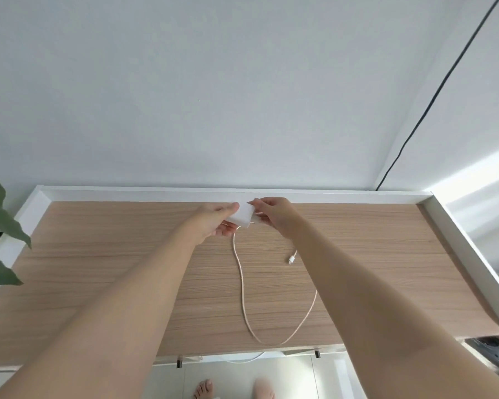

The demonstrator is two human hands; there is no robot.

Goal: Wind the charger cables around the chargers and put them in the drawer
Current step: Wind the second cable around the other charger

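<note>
Up near the far edge of the desk [98, 254], the left hand [213, 223] is gripping a white charger block [242, 216], fingers curled under it and thumb lying along its top. Beside it, the right hand [274, 216] is pinching the block's right end where the cable [242, 286] leaves. That pale cable is trailing toward the near edge, looping back, its white connector [292, 259] lying mid-desk.
</note>
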